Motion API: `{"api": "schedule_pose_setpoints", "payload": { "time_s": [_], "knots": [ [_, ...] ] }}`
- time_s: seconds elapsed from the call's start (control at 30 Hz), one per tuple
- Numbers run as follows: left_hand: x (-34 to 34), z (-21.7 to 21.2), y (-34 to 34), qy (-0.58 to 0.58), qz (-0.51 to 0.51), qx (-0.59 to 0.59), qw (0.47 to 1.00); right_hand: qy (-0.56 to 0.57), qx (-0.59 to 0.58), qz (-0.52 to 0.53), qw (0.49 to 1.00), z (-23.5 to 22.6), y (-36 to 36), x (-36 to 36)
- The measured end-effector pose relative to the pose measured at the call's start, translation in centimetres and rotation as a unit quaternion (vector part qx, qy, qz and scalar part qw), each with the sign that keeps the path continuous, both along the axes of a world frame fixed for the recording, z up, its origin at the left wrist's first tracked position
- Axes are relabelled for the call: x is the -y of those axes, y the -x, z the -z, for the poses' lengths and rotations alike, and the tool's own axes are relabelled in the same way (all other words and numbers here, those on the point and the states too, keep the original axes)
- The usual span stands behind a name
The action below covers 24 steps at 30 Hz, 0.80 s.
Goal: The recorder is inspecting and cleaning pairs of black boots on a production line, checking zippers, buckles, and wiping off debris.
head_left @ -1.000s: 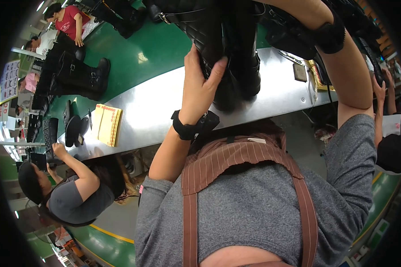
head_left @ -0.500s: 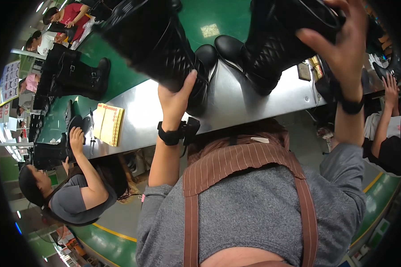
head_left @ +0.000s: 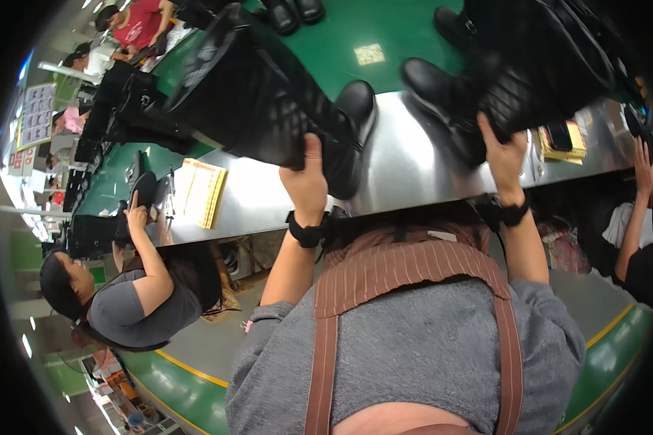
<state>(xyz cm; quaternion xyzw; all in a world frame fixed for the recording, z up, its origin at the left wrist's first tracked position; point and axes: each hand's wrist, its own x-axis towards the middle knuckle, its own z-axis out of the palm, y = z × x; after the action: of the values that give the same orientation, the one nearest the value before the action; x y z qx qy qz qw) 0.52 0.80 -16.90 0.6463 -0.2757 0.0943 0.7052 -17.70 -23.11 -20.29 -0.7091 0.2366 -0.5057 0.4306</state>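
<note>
Left fingers (head_left: 312, 154), right fingers (head_left: 490, 138), each gripping a black boot (head_left: 279, 94), tips mostly hidden

Left hand (head_left: 308, 190): all but the thumb is hiding behind the left boot (head_left: 268, 94), whose quilting is blurring.
Right hand (head_left: 506, 167): its fingertips are disappearing against the right boot (head_left: 511, 83).
Right boot: its shaft is running out at the upper edge and is partly covering another boot (head_left: 453, 27).
Far pair of boots (head_left: 292, 13): the upper edge is cropping their shafts.
Yellow pad (head_left: 575, 148): a dark object (head_left: 558, 136) is covering part of it.
Right-hand co-worker (head_left: 642, 170): the dark rim is swallowing most of the body.
Wall chart (head_left: 36, 119): its markings are showing too small to read.
</note>
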Motion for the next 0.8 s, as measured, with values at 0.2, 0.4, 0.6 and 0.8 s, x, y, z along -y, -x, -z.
{"api": "schedule_pose_setpoints", "payload": {
  "time_s": [0.2,0.4,0.6,0.8],
  "knots": [
    [-0.1,-0.1,0.7,-0.049,0.014,0.024,0.998,0.001,-0.092,0.028,0.995,-0.5,2.7,-0.6],
    [-1.4,-3.3,-0.3,0.014,-0.033,0.148,0.988,-0.023,-0.120,0.022,0.992,-1.1,2.6,-0.7],
    [-3.2,-13.7,-3.6,0.173,-0.120,0.340,0.916,-0.035,-0.098,0.010,0.995,-0.5,2.5,-0.5],
    [-2.7,-17.8,-6.2,0.033,0.176,-0.049,0.983,-0.023,-0.101,0.019,0.994,0.1,2.5,-0.3]
  ]
}}
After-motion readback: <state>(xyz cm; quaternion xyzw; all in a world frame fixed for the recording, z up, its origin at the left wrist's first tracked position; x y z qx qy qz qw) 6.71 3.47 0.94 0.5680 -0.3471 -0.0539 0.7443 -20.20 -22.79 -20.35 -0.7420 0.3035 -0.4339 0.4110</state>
